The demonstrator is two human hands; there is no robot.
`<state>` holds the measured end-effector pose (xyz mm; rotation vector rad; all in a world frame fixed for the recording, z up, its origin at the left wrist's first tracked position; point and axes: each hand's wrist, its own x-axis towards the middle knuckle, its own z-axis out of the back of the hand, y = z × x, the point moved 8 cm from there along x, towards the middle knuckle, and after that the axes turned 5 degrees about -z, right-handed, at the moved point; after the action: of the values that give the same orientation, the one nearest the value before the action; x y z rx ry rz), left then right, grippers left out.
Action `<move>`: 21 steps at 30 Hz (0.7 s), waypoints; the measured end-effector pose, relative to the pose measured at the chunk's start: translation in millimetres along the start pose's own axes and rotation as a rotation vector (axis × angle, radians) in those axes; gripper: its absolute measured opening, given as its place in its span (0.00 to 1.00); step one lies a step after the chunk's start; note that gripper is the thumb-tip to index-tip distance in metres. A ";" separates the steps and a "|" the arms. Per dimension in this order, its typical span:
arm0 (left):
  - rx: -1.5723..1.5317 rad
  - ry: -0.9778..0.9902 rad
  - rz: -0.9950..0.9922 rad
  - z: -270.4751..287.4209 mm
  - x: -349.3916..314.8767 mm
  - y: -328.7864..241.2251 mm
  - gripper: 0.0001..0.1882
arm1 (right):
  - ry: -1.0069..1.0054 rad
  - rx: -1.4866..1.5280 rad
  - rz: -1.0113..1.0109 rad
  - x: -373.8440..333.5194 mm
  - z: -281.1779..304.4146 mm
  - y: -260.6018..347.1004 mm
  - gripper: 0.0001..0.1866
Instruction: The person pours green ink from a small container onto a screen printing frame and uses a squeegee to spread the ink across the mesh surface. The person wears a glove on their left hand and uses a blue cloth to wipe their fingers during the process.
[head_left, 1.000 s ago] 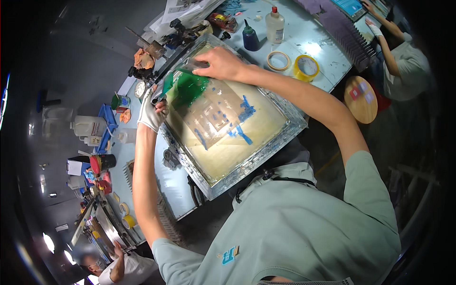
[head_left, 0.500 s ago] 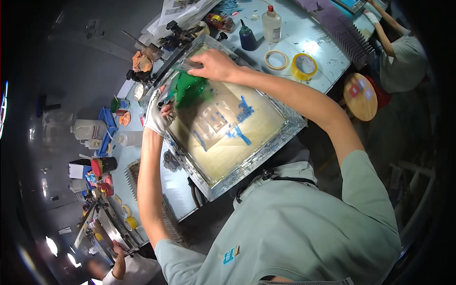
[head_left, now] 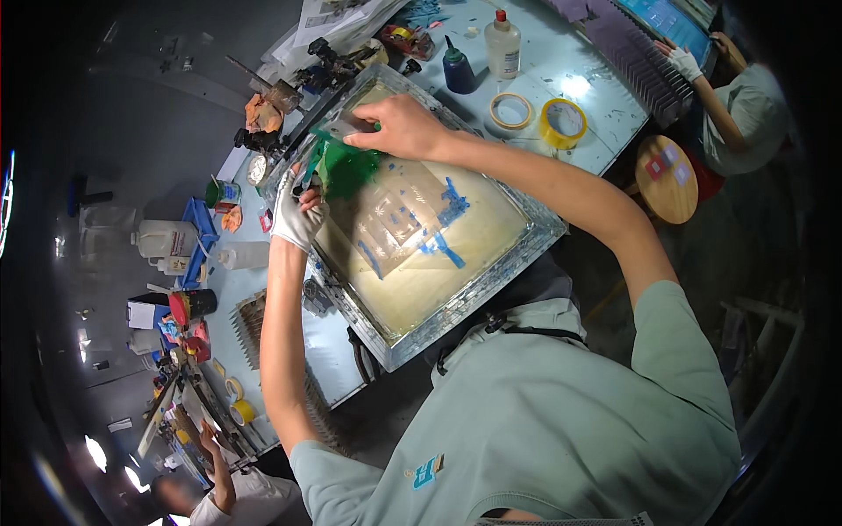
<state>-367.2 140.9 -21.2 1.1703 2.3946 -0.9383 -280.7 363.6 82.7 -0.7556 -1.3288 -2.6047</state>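
A screen-printing frame [head_left: 531,230] lies tilted on the table, its pale mesh holding a stencil of small motifs [head_left: 402,226] and blue tape patches [head_left: 453,202]. Wet green ink [head_left: 351,171] is pooled at the mesh's far left. My right hand [head_left: 399,124], bare, is closed round the upper end of a greyish, green-smeared squeegee [head_left: 344,124]. At the frame's left rim my left hand [head_left: 298,215], in a white glove with bare fingertips, is closed round what looks like its other end. The squeegee's middle is hard to make out against the ink.
Beyond the frame stand a dark squeeze bottle [head_left: 458,70], a red-capped clear bottle [head_left: 502,46] and tape rolls [head_left: 562,123]. Clamps [head_left: 259,140] hold the far left side. A ridged rack [head_left: 627,57] and a wooden stool [head_left: 667,179] are to the right. Co-workers [head_left: 745,114] work nearby.
My left hand and forearm have shifted slightly right, and the squeegee has moved a little with the hands. The co-worker at the upper right has moved their gloved hand to the left.
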 end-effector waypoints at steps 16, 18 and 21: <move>-0.022 -0.197 -0.314 5.0 -15.8 -7.7 0.09 | -0.043 -0.023 -0.056 0.4 7.4 -21.3 0.20; -0.029 -0.157 -0.345 22.9 -2.4 -15.4 0.10 | -0.066 0.005 -0.017 0.1 12.6 -12.7 0.20; -0.025 -0.159 -0.463 20.4 -3.1 -11.1 0.13 | -0.052 -0.024 -0.035 -2.7 17.9 -6.8 0.23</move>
<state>-374.1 120.3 -29.9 0.5100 2.5802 -1.0809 -273.8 381.4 85.2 -0.8165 -1.3386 -2.6507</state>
